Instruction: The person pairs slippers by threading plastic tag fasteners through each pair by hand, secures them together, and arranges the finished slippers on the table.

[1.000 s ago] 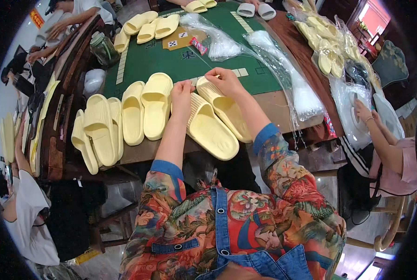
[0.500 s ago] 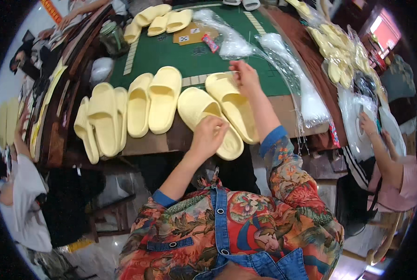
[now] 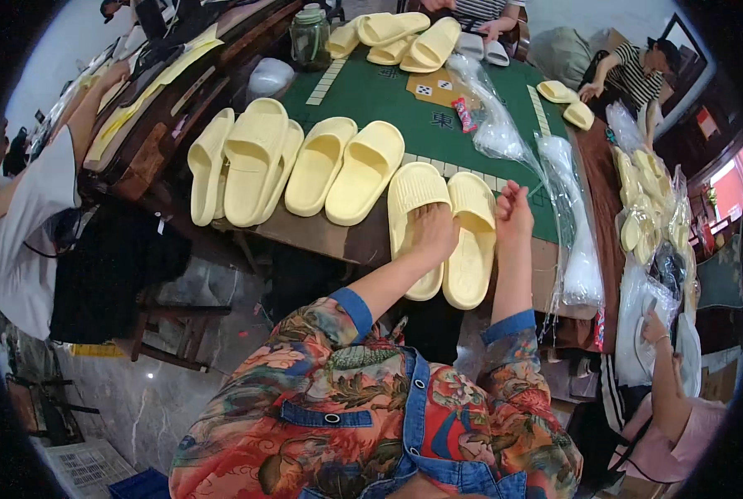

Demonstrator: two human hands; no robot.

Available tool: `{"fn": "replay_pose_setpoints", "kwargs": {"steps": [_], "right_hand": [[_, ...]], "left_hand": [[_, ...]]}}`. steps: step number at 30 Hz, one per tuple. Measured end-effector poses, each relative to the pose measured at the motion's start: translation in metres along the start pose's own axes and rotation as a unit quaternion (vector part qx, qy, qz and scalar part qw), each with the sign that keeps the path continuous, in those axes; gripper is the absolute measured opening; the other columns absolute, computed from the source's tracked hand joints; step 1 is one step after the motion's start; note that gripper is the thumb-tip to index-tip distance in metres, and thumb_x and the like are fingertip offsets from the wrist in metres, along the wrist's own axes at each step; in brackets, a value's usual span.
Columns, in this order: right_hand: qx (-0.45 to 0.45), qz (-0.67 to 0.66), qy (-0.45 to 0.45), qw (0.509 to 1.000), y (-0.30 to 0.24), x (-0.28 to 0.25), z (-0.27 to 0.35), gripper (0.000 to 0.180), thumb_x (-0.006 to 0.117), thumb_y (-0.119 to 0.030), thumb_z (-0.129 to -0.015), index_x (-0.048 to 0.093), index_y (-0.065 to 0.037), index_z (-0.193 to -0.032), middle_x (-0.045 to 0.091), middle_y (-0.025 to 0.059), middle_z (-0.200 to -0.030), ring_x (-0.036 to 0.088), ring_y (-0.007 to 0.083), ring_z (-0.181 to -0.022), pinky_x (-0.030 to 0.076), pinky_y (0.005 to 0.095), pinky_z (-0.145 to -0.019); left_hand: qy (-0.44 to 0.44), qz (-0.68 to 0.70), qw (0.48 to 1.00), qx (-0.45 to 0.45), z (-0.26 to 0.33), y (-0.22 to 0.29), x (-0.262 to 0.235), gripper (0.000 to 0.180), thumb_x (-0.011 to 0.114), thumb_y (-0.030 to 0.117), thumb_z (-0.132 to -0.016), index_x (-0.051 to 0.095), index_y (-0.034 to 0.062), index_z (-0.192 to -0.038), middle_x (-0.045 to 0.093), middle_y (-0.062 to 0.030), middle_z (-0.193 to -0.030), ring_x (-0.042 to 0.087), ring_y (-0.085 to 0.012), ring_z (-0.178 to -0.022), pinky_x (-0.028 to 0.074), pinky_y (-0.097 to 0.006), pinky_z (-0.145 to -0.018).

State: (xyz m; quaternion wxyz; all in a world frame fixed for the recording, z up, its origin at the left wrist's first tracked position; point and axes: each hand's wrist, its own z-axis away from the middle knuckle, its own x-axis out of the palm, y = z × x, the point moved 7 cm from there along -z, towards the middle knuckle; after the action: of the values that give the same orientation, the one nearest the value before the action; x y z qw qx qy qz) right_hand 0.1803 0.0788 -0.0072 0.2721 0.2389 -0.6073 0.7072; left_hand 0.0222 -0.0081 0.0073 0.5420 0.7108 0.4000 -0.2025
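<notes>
The left hand (image 3: pixel 434 231) lay palm down on a pale yellow slipper (image 3: pixel 417 218), its fingers curled over the strap and pressing on it. That slipper sat at the near edge of the tabletop (image 3: pixel 404 108), its heel hanging over the rim. Touching it at 3 o'clock lay a second yellow slipper (image 3: pixel 471 241), the two side by side as a pair. The right hand (image 3: pixel 514 208) hovered just above the far edge of this second slipper, fingers bunched and pinched together; what they pinched, if anything, was too small to tell.

At 9 o'clock from the left hand another pair of yellow slippers (image 3: pixel 342 169) rested on the tabletop, and further toward 9 o'clock a stack of slippers (image 3: pixel 246 162) leaned together at the corner. The tabletop carried a green mat with pale tiles along its border. At 12 o'clock from the right hand lay clear plastic bags (image 3: pixel 492 125), crinkled and shiny, and a small red packet (image 3: pixel 464 115) beside them. More clear bags (image 3: pixel 579 249) draped down the tabletop edge at 3 o'clock. At the far end, toward 11 o'clock, stood a glass jar (image 3: pixel 310 37) with a pale lid, with a heap of yellow slippers (image 3: pixel 404 37) to its right.
</notes>
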Motion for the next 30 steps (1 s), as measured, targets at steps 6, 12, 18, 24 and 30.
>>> {"fn": "replay_pose_setpoints", "kwargs": {"steps": [6, 12, 18, 24, 30], "right_hand": [[-0.075, -0.084, 0.059, 0.992, -0.028, -0.074, -0.007, 0.037, 0.037, -0.041, -0.094, 0.057, -0.010, -0.101, 0.054, -0.0005, -0.073, 0.029, 0.0071, -0.046, 0.020, 0.0203, -0.036], [-0.057, 0.038, 0.098, 0.993, -0.013, -0.073, -0.011, 0.039, 0.038, -0.044, -0.093, 0.056, -0.010, -0.100, 0.054, -0.0013, -0.073, 0.037, 0.0079, -0.050, 0.026, 0.0204, -0.040], [-0.069, 0.070, 0.080, 0.992, -0.017, -0.055, 0.000, 0.038, 0.038, -0.042, -0.094, 0.054, -0.008, -0.098, 0.051, -0.0006, -0.070, 0.038, 0.0076, -0.051, 0.026, 0.0212, -0.040], [-0.080, 0.121, 0.081, 0.986, -0.018, -0.050, 0.007, 0.036, 0.038, -0.039, -0.094, 0.054, -0.007, -0.097, 0.050, -0.0008, -0.070, 0.038, 0.0065, -0.051, 0.026, 0.0204, -0.040], [-0.081, 0.141, 0.079, 0.983, -0.019, -0.049, 0.010, 0.033, 0.039, -0.037, -0.094, 0.056, -0.009, -0.093, 0.051, -0.0007, -0.069, 0.038, 0.0053, -0.051, 0.027, 0.0192, -0.040]], "left_hand": [[0.030, 0.061, 0.995, 0.069, 0.022, 0.009, -0.023, 0.030, 0.053, 0.017, -0.079, 0.046, -0.0095, -0.093, 0.051, -0.0292, -0.090, 0.048, -0.0421, -0.088, 0.036, -0.048, -0.084], [0.094, 0.081, 0.990, 0.071, 0.032, 0.004, -0.115, 0.048, 0.056, 0.005, -0.062, 0.047, -0.0024, -0.109, 0.041, -0.0260, -0.111, 0.037, -0.0412, -0.104, 0.031, -0.051, -0.084], [0.240, 0.140, 0.957, 0.082, 0.015, -0.062, -0.243, 0.042, 0.049, -0.004, -0.070, 0.050, -0.0025, -0.112, 0.049, -0.0230, -0.113, 0.042, -0.0399, -0.107, 0.033, -0.043, -0.091], [0.262, 0.038, 0.960, -0.086, -0.024, -0.168, -0.342, 0.034, 0.043, -0.007, -0.070, 0.050, -0.0082, -0.103, 0.052, -0.0257, -0.103, 0.049, -0.0351, -0.099, 0.039, -0.036, -0.084], [0.202, -0.116, 0.972, -0.033, -0.092, -0.263, -0.325, 0.028, 0.052, 0.017, -0.079, 0.051, -0.0075, -0.091, 0.056, -0.0227, -0.087, 0.053, -0.0352, -0.084, 0.041, -0.039, -0.076]]}}
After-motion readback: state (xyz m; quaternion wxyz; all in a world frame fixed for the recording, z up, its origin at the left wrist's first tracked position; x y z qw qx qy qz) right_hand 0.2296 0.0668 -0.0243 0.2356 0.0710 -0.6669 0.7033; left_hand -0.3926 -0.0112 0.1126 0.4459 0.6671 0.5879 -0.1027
